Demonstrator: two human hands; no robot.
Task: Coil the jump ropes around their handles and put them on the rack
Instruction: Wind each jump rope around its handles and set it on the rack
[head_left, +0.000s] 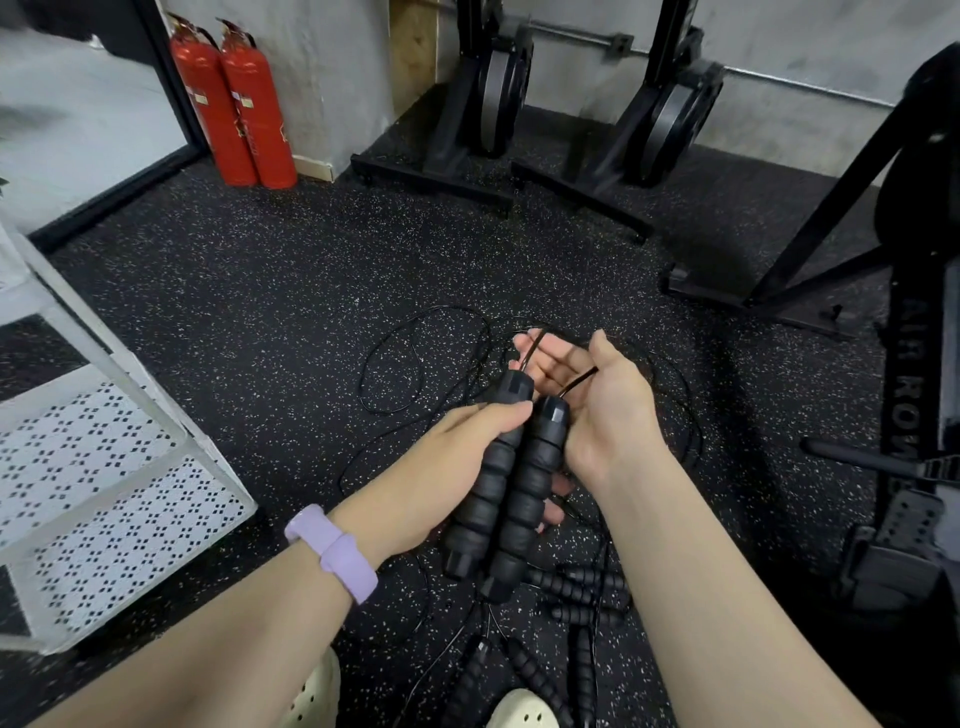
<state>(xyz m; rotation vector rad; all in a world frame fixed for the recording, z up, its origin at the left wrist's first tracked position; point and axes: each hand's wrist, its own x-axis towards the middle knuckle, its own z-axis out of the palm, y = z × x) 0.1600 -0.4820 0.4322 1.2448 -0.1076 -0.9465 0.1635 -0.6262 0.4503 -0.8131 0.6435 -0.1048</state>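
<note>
The left hand (457, 457) grips two ribbed black foam handles (511, 483) side by side; the right hand (587, 400) cups them, fingers relaxed. Thin glossy cord (415, 358) loops over the speckled rubber floor (260, 291).

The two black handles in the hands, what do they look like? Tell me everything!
The two black handles are long and ridged, with what looks like soft foam grips and smooth hard caps at both ends. They lie side by side, touching, pointing away from the person. The left hand grips them round the middle; the right hand rests against the right one. A thin black cord comes out of each top end and trails to the speckled floor.
</note>
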